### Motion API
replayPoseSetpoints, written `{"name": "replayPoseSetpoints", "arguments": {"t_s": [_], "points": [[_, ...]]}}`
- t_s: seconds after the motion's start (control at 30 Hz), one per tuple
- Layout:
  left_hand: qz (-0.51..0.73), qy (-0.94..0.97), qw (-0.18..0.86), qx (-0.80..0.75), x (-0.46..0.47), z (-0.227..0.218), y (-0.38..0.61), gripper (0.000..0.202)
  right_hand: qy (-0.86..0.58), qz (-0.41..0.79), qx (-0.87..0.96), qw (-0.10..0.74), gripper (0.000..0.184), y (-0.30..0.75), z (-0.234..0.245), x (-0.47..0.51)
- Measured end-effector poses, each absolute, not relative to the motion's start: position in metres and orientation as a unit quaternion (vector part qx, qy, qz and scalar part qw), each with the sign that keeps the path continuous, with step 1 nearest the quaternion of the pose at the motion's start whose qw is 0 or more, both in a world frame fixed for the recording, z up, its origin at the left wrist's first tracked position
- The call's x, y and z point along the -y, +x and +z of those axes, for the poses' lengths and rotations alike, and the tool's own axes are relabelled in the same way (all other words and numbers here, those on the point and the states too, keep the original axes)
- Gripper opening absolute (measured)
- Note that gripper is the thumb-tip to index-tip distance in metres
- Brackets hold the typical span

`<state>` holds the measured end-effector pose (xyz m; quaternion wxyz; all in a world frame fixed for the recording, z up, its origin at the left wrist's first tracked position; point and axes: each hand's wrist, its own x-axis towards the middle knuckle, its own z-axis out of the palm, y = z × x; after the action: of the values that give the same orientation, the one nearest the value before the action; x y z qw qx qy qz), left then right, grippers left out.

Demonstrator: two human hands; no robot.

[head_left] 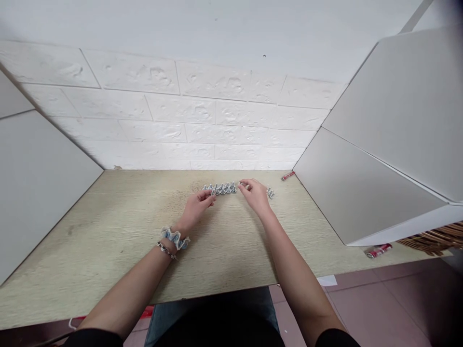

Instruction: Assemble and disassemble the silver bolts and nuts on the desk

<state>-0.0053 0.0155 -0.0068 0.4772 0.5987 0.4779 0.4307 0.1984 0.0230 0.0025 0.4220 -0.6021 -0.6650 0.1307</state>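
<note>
Several silver bolts [228, 189] stand on their heads in two close rows, shanks up, on the wooden tabletop. At the left end of the rows, my left hand [197, 207] pinches a bolt [213, 193] between thumb and index finger. My right hand [256, 195] is just past the right end, its thumb and index finger brought together. Something small and pale may show at those fingertips, but I cannot make it out. To the right of that hand lies a little group of loose bolts [270, 193], partly hidden by it.
A white brick-pattern wall [198, 111] closes off the back of the tabletop [119, 231]. Grey-white panels stand at left [43, 173] and right [361, 178]. One red battery [288, 176] lies by the back right corner, another red battery [379, 251] near the front right edge beside wicker [434, 239].
</note>
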Motion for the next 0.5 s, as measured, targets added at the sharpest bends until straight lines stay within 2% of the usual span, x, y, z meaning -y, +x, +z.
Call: {"name": "replayPoseSetpoints", "arguments": {"t_s": [0.13, 0.5], "points": [[0.420, 0.635, 0.442, -0.475, -0.015, -0.006, -0.006, 0.034, -0.486, 0.203, 0.701, 0.480, 0.023, 0.166, 0.002, -0.012], [0.374, 0.709, 0.351, -0.484, -0.010, -0.005, -0.004, 0.035, -0.448, 0.180, 0.760, 0.435, 0.024, 0.152, -0.004, -0.008]]}}
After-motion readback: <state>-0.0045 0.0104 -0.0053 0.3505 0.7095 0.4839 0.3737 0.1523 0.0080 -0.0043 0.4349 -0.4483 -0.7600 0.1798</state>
